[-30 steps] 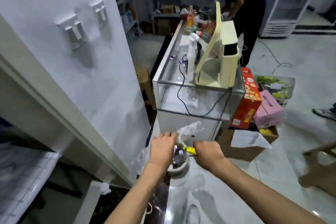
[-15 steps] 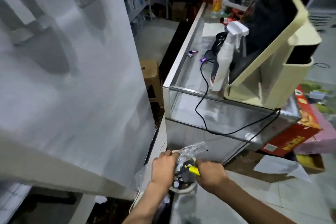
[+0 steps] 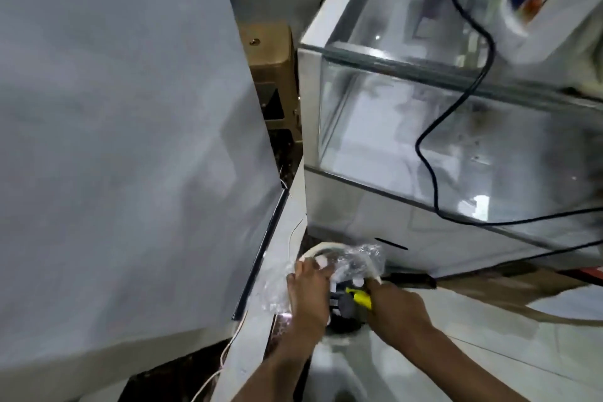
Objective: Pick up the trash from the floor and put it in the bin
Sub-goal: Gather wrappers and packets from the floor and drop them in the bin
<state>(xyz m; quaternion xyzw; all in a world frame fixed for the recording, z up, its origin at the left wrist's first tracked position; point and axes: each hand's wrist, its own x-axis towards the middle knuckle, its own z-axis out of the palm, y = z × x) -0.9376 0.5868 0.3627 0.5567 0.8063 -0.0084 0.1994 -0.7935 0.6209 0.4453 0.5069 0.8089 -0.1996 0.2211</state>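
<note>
A small round white-rimmed bin [image 3: 321, 247] stands on the floor at the foot of a glass counter, with dark trash visible inside. My left hand [image 3: 310, 292] reaches over the bin's left side and grips crinkled clear plastic [image 3: 357, 260] that spreads over the rim. On the bin's right side, my right hand [image 3: 396, 305] is closed on a yellow piece of trash [image 3: 359, 297] held just above the opening. Both hands partly hide the bin's rim.
A glass display counter [image 3: 456, 127] rises right behind the bin, with black cables [image 3: 434, 173] hanging down its front. A large white panel [image 3: 124, 140] fills the left. A brown stool [image 3: 270, 62] sits in the gap between them. Pale tiled floor [image 3: 489, 352] lies at right.
The view has dropped lower and closer to the bin. Both hands stay at the bin with the plastic and the yellow trash; the counter's top items have mostly left the frame.
</note>
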